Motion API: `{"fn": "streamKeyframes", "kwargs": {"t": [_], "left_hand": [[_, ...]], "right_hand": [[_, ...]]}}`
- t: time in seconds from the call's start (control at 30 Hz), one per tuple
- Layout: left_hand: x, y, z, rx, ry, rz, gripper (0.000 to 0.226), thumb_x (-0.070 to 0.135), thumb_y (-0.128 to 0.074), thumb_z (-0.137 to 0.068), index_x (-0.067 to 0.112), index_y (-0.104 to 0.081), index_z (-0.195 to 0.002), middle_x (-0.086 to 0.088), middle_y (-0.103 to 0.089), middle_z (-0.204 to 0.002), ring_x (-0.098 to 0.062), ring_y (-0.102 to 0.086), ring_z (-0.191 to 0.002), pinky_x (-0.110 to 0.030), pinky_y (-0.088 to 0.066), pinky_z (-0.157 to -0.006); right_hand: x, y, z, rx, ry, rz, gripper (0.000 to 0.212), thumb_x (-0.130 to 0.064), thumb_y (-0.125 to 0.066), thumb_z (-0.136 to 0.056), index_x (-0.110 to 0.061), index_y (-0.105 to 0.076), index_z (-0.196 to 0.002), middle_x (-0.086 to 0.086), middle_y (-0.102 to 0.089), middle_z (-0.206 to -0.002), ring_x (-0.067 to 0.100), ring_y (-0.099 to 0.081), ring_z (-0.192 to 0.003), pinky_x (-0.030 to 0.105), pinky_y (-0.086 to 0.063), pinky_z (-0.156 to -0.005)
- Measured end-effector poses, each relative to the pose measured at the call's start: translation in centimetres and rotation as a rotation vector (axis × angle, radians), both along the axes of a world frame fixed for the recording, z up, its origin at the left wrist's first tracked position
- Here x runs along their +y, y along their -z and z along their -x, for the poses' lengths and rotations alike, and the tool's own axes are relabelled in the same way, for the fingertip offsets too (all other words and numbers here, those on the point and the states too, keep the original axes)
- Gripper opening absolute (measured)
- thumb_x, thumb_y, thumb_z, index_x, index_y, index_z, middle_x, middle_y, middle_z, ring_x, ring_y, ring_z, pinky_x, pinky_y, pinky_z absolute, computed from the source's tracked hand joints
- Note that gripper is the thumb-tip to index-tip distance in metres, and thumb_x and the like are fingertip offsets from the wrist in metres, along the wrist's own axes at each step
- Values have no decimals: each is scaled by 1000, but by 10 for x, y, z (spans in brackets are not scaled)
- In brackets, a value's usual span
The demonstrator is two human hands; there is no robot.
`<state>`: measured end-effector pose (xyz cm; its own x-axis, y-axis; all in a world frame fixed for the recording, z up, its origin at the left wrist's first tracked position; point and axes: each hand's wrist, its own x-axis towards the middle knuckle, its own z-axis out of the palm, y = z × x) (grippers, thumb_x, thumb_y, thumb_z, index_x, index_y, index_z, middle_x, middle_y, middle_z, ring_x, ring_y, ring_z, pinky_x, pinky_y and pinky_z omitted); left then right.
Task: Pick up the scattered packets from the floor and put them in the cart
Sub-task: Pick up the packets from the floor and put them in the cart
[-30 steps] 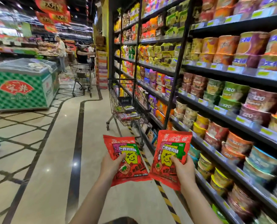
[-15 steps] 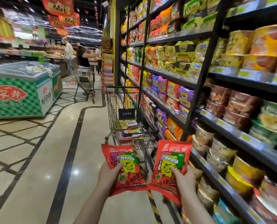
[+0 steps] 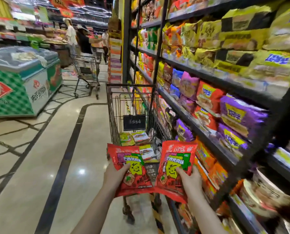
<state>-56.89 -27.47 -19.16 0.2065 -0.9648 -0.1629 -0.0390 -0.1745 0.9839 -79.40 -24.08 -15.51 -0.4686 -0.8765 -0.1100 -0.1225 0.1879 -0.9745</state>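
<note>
Two red snack packets, one per hand, low centre of the frame. The left packet [image 3: 132,169] and the right packet [image 3: 175,168] carry the same print: a yellow cartoon face with crossed-out eyes, a green patch, and a white-on-dark band of Chinese characters. The right packet's top edge reads 北京 in white; the left packet's top is tilted away and unreadable.

Left hand [image 3: 114,177]: thumb curled across the front of the left packet, the other fingers hidden behind it, gripping its lower left part. Right hand [image 3: 190,180]: thumb laid across the front of the right packet, fingers behind, gripping its lower right part. The two packets touch at their lower inner corners.

Both are held upright in front of the near end of a wire cart [image 3: 132,105] at frame centre, just beside the shelving [image 3: 208,78] on the right. A dark tag hangs inside the cart; its writing is too blurred to read. Several packets in the cart [image 3: 137,138] lie flat on its floor, at least three, green-yellow and red.

Second cart [image 3: 86,70], upper centre-left, with three people standing behind it. Green checked chest freezer [image 3: 22,92], left, bears a red fan-shaped logo with white characters.
</note>
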Motion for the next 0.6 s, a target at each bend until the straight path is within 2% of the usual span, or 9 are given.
{"fn": "streamKeyframes", "kwargs": {"t": [0.1,0.2,0.27,0.4,0.5,0.6], "left_hand": [[-75,2,6,-43,14,-14,57,55,-67,-53,27,-64,-103,2,-72,-100,-22,-68,-91,-47,-52,-88],[-138,10,11,-70,10,-54,46,44,-70,-65,24,-63,-105,-2,-71,-102,-25,-67,-93,-47,-51,-89],[-179,23,14,-91,-15,-93,54,48,-66,-60,23,-63,-108,-2,-71,-103,-25,-67,-93,-47,-51,-90],[-250,51,23,-180,-33,-164,55,46,-59,-59,21,-60,-108,-6,-68,-108,-30,-62,-102,-41,-48,-92],[-310,86,30,-213,-31,-265,45,38,-69,-76,18,-56,-115,-6,-66,-111,-29,-60,-104,-35,-46,-91],[-358,126,31,-259,-58,-363,51,31,-68,-83,13,-50,-127,-7,-67,-111,-27,-62,-100,-30,-45,-85]], "right_hand": [[-77,2,6,11,-13,-20,22,-14,-68,-83,-23,-53,-96,3,-62,-98,25,-60,-97,42,-48,-93],[-147,17,11,14,-34,-76,19,-13,-69,-82,-26,-54,-84,3,-64,-95,27,-63,-97,47,-49,-92],[-194,33,14,37,-45,-110,19,-11,-69,-81,-24,-55,-82,5,-66,-95,28,-63,-98,48,-49,-93],[-279,69,19,121,-141,-210,23,-8,-69,-80,-13,-60,-101,9,-68,-103,26,-62,-97,41,-48,-93],[-354,108,26,178,-233,-314,32,-11,-68,-82,-10,-57,-112,8,-64,-103,26,-60,-101,36,-45,-93],[-417,151,27,212,-348,-451,42,-13,-68,-84,-8,-53,-122,6,-60,-110,26,-56,-110,32,-42,-96]]}}
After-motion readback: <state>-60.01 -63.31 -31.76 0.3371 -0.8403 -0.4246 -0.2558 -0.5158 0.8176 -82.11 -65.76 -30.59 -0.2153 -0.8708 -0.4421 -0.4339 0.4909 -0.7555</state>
